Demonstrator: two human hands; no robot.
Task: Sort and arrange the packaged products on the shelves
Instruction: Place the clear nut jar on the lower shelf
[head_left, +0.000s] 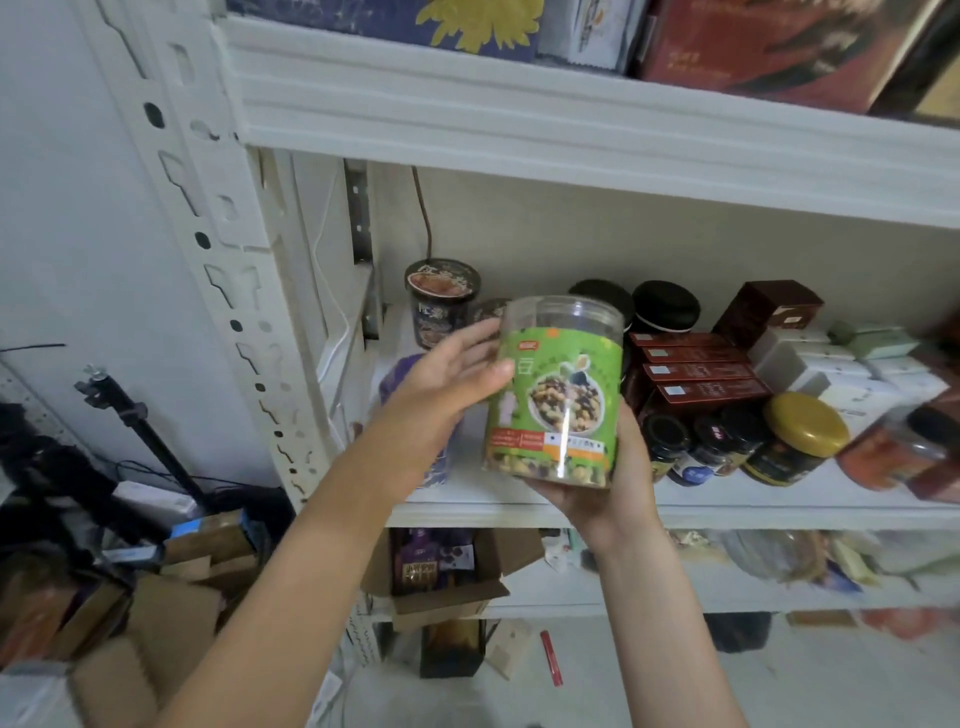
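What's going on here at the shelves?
A person holds a clear, green-labelled jar of mixed nuts in front of the middle shelf. The right hand cups its base; the left hand rests flat against its side. It is not yet set down. Red boxes and a gold-lidded jar stand on the shelf to its right.

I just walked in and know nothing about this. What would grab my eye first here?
The clear jar with a bright green label, showing mixed nuts, is held up before the middle shelf: the right grip cups its base and the left grip touches its side. Behind it on that shelf stand stacked dark red boxes and, right of them, a jar with a yellow lid.
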